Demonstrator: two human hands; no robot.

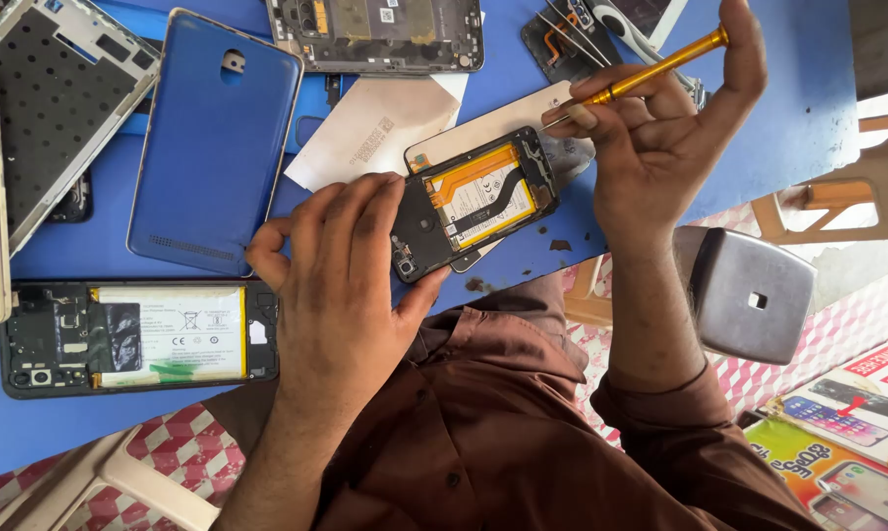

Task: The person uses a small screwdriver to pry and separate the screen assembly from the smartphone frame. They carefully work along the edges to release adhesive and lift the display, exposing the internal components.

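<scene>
While the opened phone [475, 202] is pinned near the blue table's [798, 98] edge by the left hand [341, 285], long axis diagonal (parts crowd beyond); orange screwdriver [651, 69] is gripped by the right hand [660, 128], tip at phone's top corner.

Left hand [341, 275] lies palm down, fingers spread and curled forward, thumb hooked out to side, fingertips pressing down. Right hand [660, 128] raised, wrist bent, thumb and forefinger pinched together, remaining fingers folded beneath them, little finger stretched up past pinch. I see both forearms bare up to rolled brown sleeves, hands well apart.
</scene>
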